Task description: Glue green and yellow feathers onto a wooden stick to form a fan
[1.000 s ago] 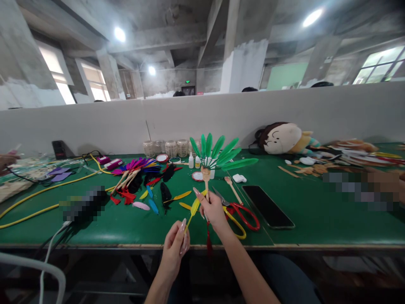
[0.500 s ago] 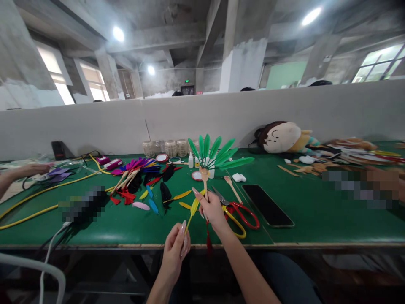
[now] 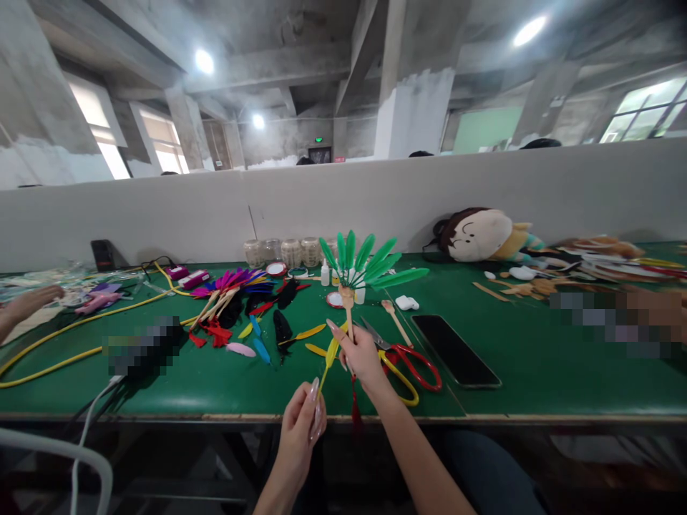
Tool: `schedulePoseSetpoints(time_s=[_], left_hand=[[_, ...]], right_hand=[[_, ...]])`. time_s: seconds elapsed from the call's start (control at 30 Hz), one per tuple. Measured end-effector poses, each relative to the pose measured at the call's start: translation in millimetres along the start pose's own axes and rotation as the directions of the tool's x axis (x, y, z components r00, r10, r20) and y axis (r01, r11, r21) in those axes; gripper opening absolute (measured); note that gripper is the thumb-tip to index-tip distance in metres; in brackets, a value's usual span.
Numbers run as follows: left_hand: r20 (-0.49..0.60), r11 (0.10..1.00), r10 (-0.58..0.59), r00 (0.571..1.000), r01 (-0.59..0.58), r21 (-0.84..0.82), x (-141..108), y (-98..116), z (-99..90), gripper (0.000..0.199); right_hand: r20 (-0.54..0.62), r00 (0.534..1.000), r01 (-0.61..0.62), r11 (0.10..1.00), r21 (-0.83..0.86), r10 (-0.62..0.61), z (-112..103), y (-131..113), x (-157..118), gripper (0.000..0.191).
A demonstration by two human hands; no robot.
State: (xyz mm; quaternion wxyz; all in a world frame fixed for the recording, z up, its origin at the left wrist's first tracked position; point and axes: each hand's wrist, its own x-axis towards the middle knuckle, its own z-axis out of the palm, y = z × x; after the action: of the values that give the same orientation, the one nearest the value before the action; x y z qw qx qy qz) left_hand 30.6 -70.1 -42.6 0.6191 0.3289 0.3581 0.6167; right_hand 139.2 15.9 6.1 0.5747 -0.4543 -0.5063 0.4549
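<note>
My right hand (image 3: 361,352) grips the wooden handle (image 3: 349,315) of a fan of green feathers (image 3: 370,259), which stands upright above the table; a dark red tassel (image 3: 356,408) hangs below. A yellow feather (image 3: 331,352) runs between my hands, its upper part at my right fingers. My left hand (image 3: 304,415), closer to the table's front edge, pinches the lower end of that feather. Just right of my right hand lie scissors (image 3: 413,366) with red and yellow handles. Loose yellow, blue, pink and black feathers (image 3: 282,329) lie to the left.
A black phone (image 3: 455,350) and a wooden stick (image 3: 397,323) lie on the green table (image 3: 537,357). Jars (image 3: 291,252) and small bottles (image 3: 325,273) stand behind. A plush doll (image 3: 477,234) is back right. Cables and a black box (image 3: 144,347) sit left. Another person's hand (image 3: 37,302) is far left.
My hands, the fan and the yellow feather look almost the same. At the far left, the other person's hand has moved left and lower, and a pink item now shows beside it.
</note>
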Motion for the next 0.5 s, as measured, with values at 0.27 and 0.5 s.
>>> schedulePoseSetpoints(time_s=[0.27, 0.5], left_hand=[[-0.005, 1.0, -0.019, 1.0, 0.019, 0.004, -8, -1, 0.2, 0.046], [0.006, 1.0, 0.006, 1.0, -0.006, 0.017, -13, -1, 0.8, 0.045]], right_hand=[[0.009, 1.0, -0.012, 0.999, -0.035, 0.012, 3, -8, -4, 0.041], [0.035, 0.999, -0.024, 0.999, -0.049, 0.025, 3, -8, -4, 0.044]])
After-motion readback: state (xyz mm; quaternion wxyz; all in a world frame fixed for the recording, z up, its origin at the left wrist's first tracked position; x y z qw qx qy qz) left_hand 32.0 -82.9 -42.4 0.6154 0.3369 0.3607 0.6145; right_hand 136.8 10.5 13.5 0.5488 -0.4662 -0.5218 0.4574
